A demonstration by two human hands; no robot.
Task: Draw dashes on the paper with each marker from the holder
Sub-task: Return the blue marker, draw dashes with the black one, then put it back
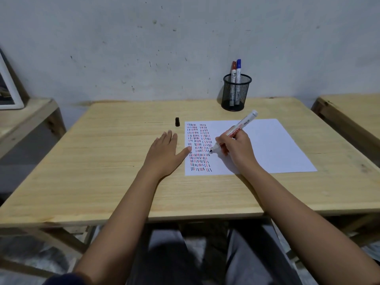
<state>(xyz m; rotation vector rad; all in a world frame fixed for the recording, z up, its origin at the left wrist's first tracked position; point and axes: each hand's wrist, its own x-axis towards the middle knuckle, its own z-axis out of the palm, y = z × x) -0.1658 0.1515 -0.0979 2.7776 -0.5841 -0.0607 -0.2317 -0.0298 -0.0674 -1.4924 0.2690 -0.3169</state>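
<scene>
A white sheet of paper point(267, 145) lies on the wooden table point(102, 171), its left part filled with rows of red and black dashes. My right hand point(236, 151) grips an uncapped black marker point(240, 126), tip touching the paper at the right edge of the dashes. My left hand point(164, 153) rests flat on the table, fingers spread, thumb on the paper's left edge. The marker's black cap point(177, 121) stands on the table just left of the paper's top corner. A black mesh holder point(236, 93) at the back holds a red marker point(233, 68) and a blue marker point(238, 67).
A wall rises directly behind the table. Another wooden table point(349, 112) stands to the right, and a lower one point(26, 116) with a white-framed object point(10, 87) to the left. My legs are under the table's front edge.
</scene>
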